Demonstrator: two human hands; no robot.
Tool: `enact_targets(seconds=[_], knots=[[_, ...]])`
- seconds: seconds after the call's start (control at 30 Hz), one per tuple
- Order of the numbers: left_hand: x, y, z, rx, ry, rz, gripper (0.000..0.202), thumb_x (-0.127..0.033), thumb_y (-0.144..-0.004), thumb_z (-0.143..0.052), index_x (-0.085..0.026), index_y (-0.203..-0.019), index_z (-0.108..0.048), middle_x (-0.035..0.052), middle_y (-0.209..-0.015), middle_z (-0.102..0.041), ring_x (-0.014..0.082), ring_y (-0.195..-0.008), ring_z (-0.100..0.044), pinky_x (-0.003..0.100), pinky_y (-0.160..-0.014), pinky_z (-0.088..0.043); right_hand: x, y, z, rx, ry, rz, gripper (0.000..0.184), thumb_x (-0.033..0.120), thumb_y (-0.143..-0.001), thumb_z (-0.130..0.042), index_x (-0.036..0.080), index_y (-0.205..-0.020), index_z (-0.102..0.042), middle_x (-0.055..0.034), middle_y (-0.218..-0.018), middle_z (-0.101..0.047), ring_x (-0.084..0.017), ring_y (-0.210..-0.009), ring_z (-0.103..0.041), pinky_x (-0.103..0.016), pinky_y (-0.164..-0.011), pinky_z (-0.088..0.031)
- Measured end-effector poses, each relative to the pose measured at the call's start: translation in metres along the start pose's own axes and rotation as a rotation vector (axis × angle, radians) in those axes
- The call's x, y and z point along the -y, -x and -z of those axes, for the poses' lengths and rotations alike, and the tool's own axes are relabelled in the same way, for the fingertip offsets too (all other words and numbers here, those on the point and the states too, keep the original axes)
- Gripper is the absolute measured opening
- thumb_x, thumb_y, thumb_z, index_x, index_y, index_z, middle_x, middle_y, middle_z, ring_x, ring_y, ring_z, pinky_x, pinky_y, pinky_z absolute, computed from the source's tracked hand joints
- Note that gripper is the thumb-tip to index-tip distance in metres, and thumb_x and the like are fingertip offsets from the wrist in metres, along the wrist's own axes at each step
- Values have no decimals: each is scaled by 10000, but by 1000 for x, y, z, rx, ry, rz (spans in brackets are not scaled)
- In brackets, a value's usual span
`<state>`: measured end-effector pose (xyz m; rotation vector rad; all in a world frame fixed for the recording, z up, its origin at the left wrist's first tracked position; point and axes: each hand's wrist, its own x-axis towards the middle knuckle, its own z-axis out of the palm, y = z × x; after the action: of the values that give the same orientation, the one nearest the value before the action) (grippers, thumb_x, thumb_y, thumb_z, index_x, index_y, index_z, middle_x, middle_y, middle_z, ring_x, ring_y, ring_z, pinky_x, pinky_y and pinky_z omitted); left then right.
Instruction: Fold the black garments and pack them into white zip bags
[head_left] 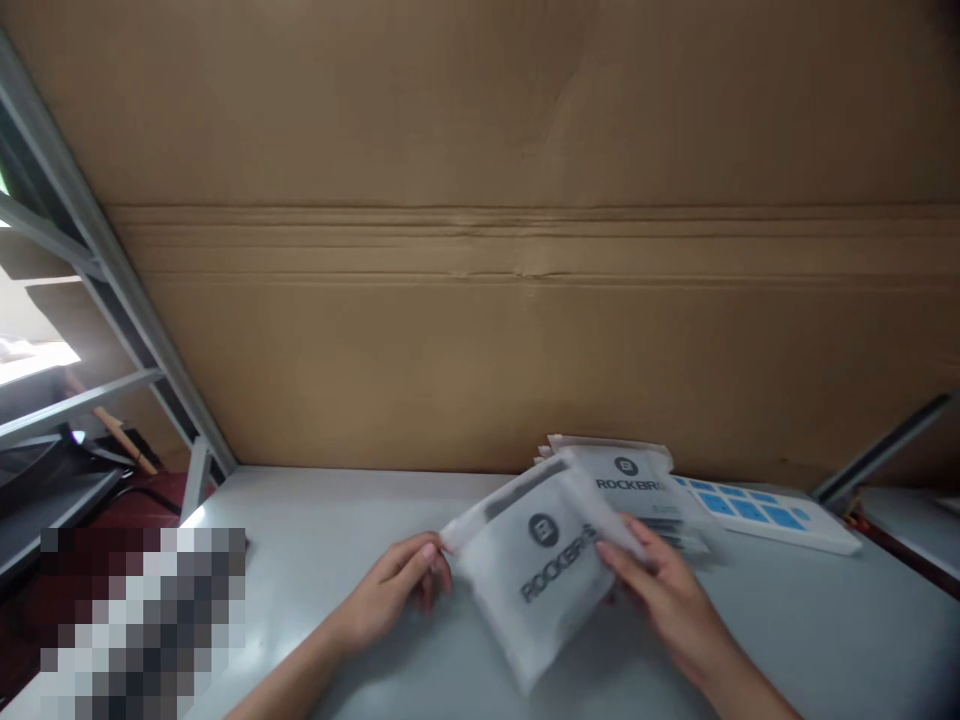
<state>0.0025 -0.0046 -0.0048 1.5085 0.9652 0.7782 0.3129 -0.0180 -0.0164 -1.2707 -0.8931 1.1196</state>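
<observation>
A frosted white plastic zip bag [499, 585] printed ROCKBROS is held tilted above the table, with a dark item faintly visible along its top inside. My right hand [660, 590] grips its right edge, thumb on the front face and fingers behind. At the bag's upper left corner, my left hand [401, 580] is closed, thumb and curled fingers against the end of the top strip. Exactly what the left fingertips pinch there is hard to see. Behind the held bag lies a stack of similar bags [637, 465], partly covered by it.
A white sheet or box with blue rectangles [765, 510] lies right of the stack on the grey table [315, 520]. A large cardboard panel [375, 360] stands along the back. Metal frame bars [127, 260] rise at left, and another bar [885, 450] slants at right.
</observation>
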Motion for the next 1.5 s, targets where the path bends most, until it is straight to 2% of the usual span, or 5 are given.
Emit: enact_targets(seconds=[0.2,0.4,0.6,1.33,1.5], knots=[[4,2,-7,126,-329,-27,393,-501,-947,-522,-165,-810,-672,10,-729,-616,137,-625,-469,236,-598,-363,29,-43,55,-339,38,221,509,535,-549,-823,254,-926,-628,-12,-861,-716,-180,-595,-643,-273,-478,-559],[1,4,-9,101,-432,-62,256,-311,-909,-494,-176,-784,-673,-5,-710,-608,136,-620,-452,225,-584,-346,28,-59,60,-507,410,432,689,536,-599,-771,214,-1175,-572,-178,-1212,-633,-466,-1188,-558,-674,-1034,-409],[1,6,-11,105,-523,-89,216,-224,-873,-499,-192,-780,-691,-8,-733,-641,142,-642,-505,219,-617,-381,18,-66,50,-241,1130,989,449,408,-973,-346,199,-1245,-635,-182,-1394,-583,-400,-1318,-499,-639,-1083,-369],[-6,6,-12,133,-598,-86,235,-197,-889,-478,-194,-837,-708,0,-768,-662,148,-680,-551,220,-648,-414,-9,-78,47,-165,1102,953,448,465,-981,-371,227,-1255,-634,-134,-1406,-607,-368,-1368,-472,-642,-1119,-349],[-4,6,-8,130,-630,-136,244,-210,-934,-460,-192,-883,-699,24,-827,-684,157,-709,-574,227,-662,-437,0,-49,30,-136,879,1086,211,328,-937,-516,263,-974,-713,-111,-1072,-730,-334,-1108,-646,-544,-1012,-477]])
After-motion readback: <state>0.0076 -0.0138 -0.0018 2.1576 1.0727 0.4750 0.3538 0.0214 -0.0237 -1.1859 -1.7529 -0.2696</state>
